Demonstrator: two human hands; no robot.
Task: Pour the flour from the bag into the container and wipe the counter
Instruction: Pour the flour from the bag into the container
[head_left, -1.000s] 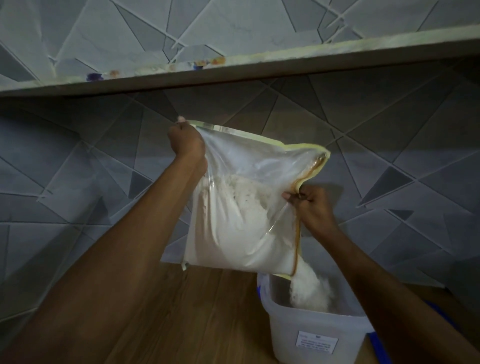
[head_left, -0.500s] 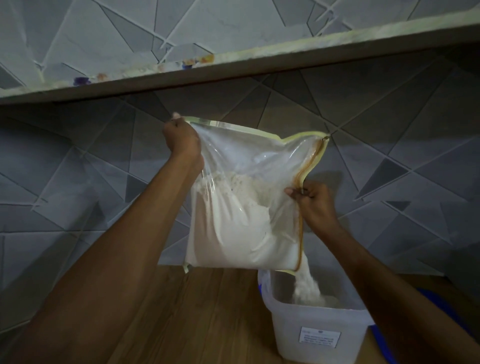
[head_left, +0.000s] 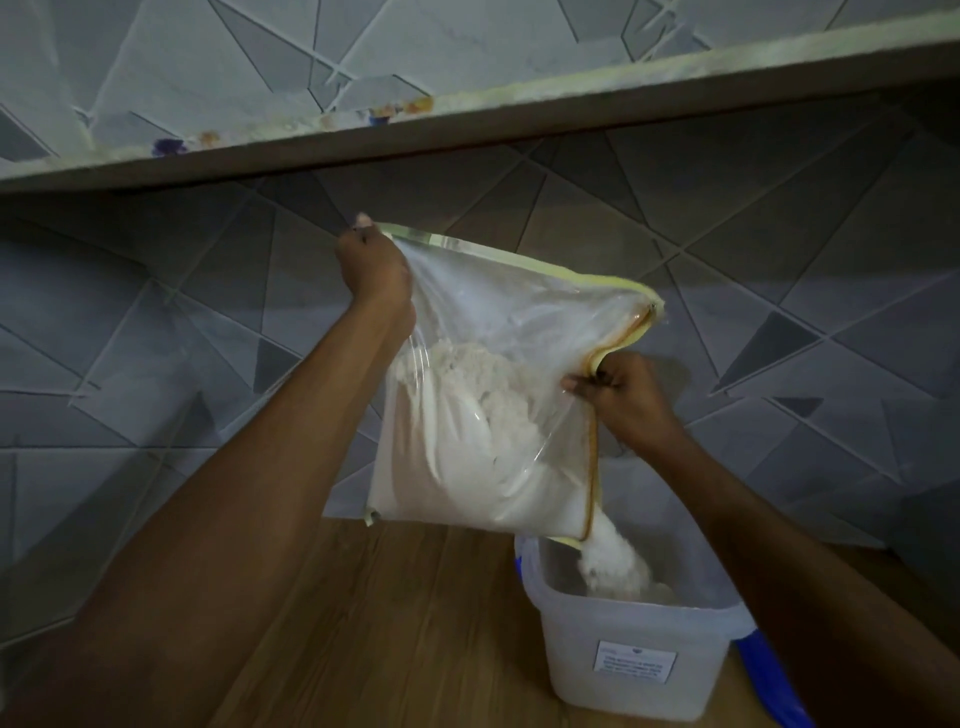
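clear plastic, that bag (head_left: 498, 395), and you have it tipped further than half a second ago: the corner in your left hand (head_left: 375, 270) has risen while the open yellow-edged side under your right hand (head_left: 626, 402) hangs steeper. the flour (head_left: 467, 447) has slid down toward the low corner below your right hand, and the stream (head_left: 613, 558) leaving that corner looks thicker now, falling into the pale container (head_left: 639, 670) that stands on the wooden desk (head_left: 415, 623) beneath your right wrist. your left hand is closed tight on the top corner; your right hand is pinched shut on the zip edge, holding the mouth open. most of the flour sits inside the bag, so i judge the pour is under way but far from finished, and the wiping has not started. the stream lands near the container's left wall, so watch for spill on that side. a blue lid (head_left: 774, 680) peeks out behind your right forearm.
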